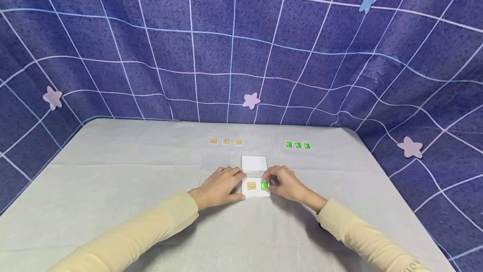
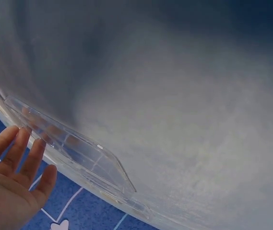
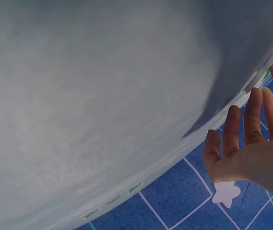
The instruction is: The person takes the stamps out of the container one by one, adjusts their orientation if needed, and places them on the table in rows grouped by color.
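A small white flat case (image 1: 256, 194) lies on the table, its matching white lid panel (image 1: 254, 164) just behind it. On the case sit a tan square tile (image 1: 251, 185) and, at the right end, a green square tile (image 1: 263, 185). My left hand (image 1: 220, 186) holds the case's left side, thumb at the near corner and index finger at the far one; its other fingers (image 2: 15, 160) are loosely bent. With thumb and index finger, my right hand (image 1: 285, 183) pinches the green tile at its edges. The fingertip contact is small in view.
A clear plastic case (image 1: 215, 161) lies spread flat on the left, partly under my left hand. Behind are a row of tan tiles (image 1: 226, 141) and, further right, a row of green tiles (image 1: 298, 145). A blue patterned curtain (image 1: 211, 54) hangs beyond the grey-covered table (image 1: 124, 159).
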Tool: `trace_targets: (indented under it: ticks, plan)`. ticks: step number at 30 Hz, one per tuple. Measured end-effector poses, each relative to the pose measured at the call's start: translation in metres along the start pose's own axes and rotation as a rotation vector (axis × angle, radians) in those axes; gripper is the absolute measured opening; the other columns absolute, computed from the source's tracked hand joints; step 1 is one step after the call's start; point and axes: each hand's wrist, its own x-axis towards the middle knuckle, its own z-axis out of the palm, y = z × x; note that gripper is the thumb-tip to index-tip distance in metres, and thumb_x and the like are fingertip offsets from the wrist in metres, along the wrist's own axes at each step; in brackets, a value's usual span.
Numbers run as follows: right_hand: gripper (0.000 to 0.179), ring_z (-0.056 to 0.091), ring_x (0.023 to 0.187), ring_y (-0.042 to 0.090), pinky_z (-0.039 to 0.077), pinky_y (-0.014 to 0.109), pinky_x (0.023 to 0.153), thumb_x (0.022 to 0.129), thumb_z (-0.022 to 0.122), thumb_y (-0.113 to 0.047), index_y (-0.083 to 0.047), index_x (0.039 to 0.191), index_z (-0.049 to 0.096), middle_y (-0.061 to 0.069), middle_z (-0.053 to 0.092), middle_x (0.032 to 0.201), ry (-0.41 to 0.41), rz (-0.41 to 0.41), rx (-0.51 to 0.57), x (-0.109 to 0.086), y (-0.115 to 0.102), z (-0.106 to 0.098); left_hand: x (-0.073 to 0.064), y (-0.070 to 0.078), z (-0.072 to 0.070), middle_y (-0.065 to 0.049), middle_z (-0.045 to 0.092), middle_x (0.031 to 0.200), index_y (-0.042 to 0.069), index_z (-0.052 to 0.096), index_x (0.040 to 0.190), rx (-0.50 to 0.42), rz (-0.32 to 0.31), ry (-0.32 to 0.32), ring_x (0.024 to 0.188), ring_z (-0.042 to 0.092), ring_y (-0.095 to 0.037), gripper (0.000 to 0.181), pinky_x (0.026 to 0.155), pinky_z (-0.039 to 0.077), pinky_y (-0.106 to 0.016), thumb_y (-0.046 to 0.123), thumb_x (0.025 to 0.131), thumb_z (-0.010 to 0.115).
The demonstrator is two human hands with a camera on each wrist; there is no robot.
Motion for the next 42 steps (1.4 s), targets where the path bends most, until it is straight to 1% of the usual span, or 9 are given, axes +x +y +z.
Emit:
trace_targets:
  ticks: [4,10,15,22,31,34,37,39,42]
  plan:
    - [0.024,0.053,0.083,0.019,0.034,0.033,0.077,0.066,0.074,-0.003,-0.009,0.087,0.065,0.002,0.065,0.085,-0.015,0.005,0.004,0.0007,-0.0004,-0.0008,-0.0001,0.0002,0.0002,-0.003,0.058,0.114,0.011,0.057,0.118,0.001,-0.002,-0.002,0.098,0.056,-0.020,0.055,0.085,0.044,-0.039,0.048,0.078,0.065]
    - [0.024,0.052,0.082,0.017,0.033,0.033,0.078,0.068,0.075,-0.004,-0.011,0.089,0.065,0.000,0.062,0.083,-0.046,0.035,0.016,0.0032,-0.0004,-0.0001,-0.0005,0.0004,-0.0002,-0.003,0.058,0.113,0.010,0.057,0.117,-0.012,-0.006,-0.010,0.099,0.056,-0.021,0.055,0.084,0.044,-0.039,0.047,0.078,0.066]
    - [0.024,0.051,0.081,0.017,0.033,0.032,0.075,0.067,0.074,-0.002,-0.009,0.089,0.066,0.001,0.062,0.082,-0.048,0.041,0.012,0.0037,0.0004,0.0007,-0.0008,0.0002,0.0000,-0.003,0.058,0.113,0.010,0.057,0.117,-0.008,-0.009,-0.011,0.098,0.056,-0.021,0.054,0.084,0.044,-0.039,0.047,0.078,0.066]
    - [0.025,0.050,0.081,0.018,0.032,0.032,0.076,0.068,0.074,-0.003,-0.010,0.089,0.066,0.001,0.060,0.085,-0.063,0.048,0.016,0.0036,-0.0005,0.0005,-0.0007,0.0013,-0.0010,-0.003,0.058,0.112,0.010,0.057,0.117,-0.001,-0.004,-0.010,0.098,0.056,-0.021,0.054,0.084,0.044,-0.039,0.046,0.078,0.066]
    - [0.026,0.055,0.079,0.018,0.033,0.031,0.081,0.067,0.073,-0.002,-0.008,0.090,0.064,0.002,0.063,0.083,-0.079,-0.007,0.018,0.0050,0.0002,-0.0029,-0.0007,0.0019,-0.0021,-0.004,0.058,0.113,0.010,0.058,0.117,0.006,-0.001,-0.007,0.097,0.056,-0.021,0.054,0.084,0.044,-0.039,0.046,0.078,0.066]
    - [0.026,0.056,0.079,0.018,0.036,0.031,0.081,0.067,0.073,-0.001,-0.007,0.090,0.063,0.003,0.063,0.082,-0.089,-0.018,0.053,0.0055,0.0015,-0.0044,-0.0006,0.0017,-0.0019,-0.004,0.058,0.114,0.010,0.058,0.117,0.011,-0.002,-0.008,0.097,0.056,-0.021,0.054,0.084,0.044,-0.039,0.046,0.078,0.066]
    - [0.026,0.056,0.078,0.019,0.041,0.030,0.077,0.067,0.072,0.001,-0.004,0.090,0.062,0.006,0.062,0.081,-0.102,-0.033,0.099,0.0060,0.0034,-0.0055,-0.0005,0.0017,-0.0023,-0.004,0.058,0.113,0.010,0.057,0.117,0.012,-0.003,-0.009,0.097,0.056,-0.021,0.054,0.084,0.044,-0.039,0.047,0.078,0.066]
    - [0.026,0.055,0.077,0.020,0.044,0.029,0.074,0.067,0.071,0.003,-0.002,0.090,0.061,0.008,0.062,0.081,-0.116,-0.035,0.140,0.0064,0.0048,-0.0058,-0.0004,0.0017,-0.0024,-0.004,0.058,0.113,0.010,0.057,0.117,0.010,-0.003,-0.009,0.097,0.056,-0.021,0.054,0.084,0.044,-0.038,0.047,0.078,0.066]
    - [0.026,0.055,0.077,0.021,0.045,0.027,0.072,0.068,0.070,0.005,-0.001,0.091,0.060,0.009,0.061,0.081,-0.139,-0.026,0.188,0.0069,0.0063,-0.0065,-0.0003,0.0018,-0.0027,-0.004,0.058,0.114,0.011,0.057,0.118,0.012,-0.002,-0.012,0.098,0.056,-0.021,0.054,0.084,0.044,-0.038,0.047,0.078,0.066]
